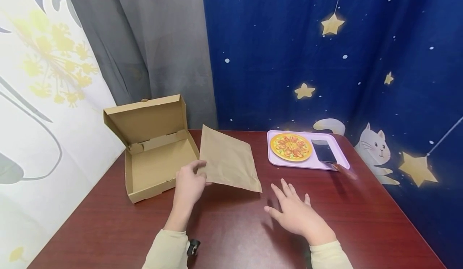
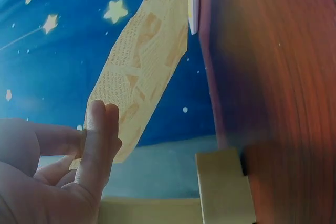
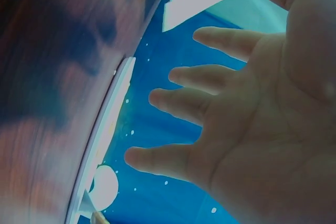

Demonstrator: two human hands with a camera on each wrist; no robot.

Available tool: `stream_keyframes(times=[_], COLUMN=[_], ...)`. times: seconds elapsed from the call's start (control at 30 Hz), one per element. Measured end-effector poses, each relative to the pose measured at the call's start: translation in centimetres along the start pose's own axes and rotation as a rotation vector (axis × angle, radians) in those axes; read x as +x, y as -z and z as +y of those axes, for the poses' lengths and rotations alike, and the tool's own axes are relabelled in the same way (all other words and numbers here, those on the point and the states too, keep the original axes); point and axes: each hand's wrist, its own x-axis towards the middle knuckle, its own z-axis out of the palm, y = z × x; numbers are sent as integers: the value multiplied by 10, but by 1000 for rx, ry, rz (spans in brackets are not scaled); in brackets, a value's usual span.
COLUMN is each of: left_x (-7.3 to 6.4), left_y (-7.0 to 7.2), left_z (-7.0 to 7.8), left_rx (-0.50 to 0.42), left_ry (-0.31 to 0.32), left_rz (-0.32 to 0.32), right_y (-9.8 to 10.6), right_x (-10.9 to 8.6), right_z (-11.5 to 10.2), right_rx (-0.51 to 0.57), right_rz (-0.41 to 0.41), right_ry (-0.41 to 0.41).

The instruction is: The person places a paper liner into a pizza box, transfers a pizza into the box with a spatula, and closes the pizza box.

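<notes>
My left hand (image 1: 190, 182) pinches the near left edge of a brown paper sheet (image 1: 231, 160) between thumb and fingers. The sheet is tilted above the table; its other face, in the left wrist view, carries newspaper-like print (image 2: 123, 77). Left of that hand stands a cardboard pizza box (image 1: 159, 164) with its lid raised and nothing inside. My right hand (image 1: 294, 212) hovers over the table to the right of the sheet, fingers spread and straight. In the right wrist view its palm (image 3: 257, 114) shows, touching nothing.
At the back right lies a lilac tray (image 1: 269, 148) bearing a pizza (image 1: 291, 147) and a dark rectangular piece (image 1: 323, 150). A utensil with a brown handle (image 1: 343, 170) juts over its near right edge. The dark red table (image 1: 235, 237) meets curtains (image 1: 253, 60) behind.
</notes>
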Motion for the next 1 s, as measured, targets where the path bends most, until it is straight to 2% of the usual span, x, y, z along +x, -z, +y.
stream_keyframes(times=[0.23, 0.4, 0.8, 0.9, 1.0], left_x=[0, -3, 1, 1, 2], left_y=[22, 36, 66, 75, 83], left_z=[-8, -12, -12, -13, -18], left_rx=[-35, -103, -194, -219, -189], left_ry=[47, 89, 151, 169, 177], left_rz=[28, 27, 90, 107, 147], right_y=[2, 2, 3, 4, 6], right_x=[-2, -5, -7, -7, -6], right_z=[10, 14, 19, 20, 20], right_rx=[-15, -26, -45, -60, -83], right_rz=[20, 35, 63, 95, 149], right_ry=[-37, -45, -51, -35, -12])
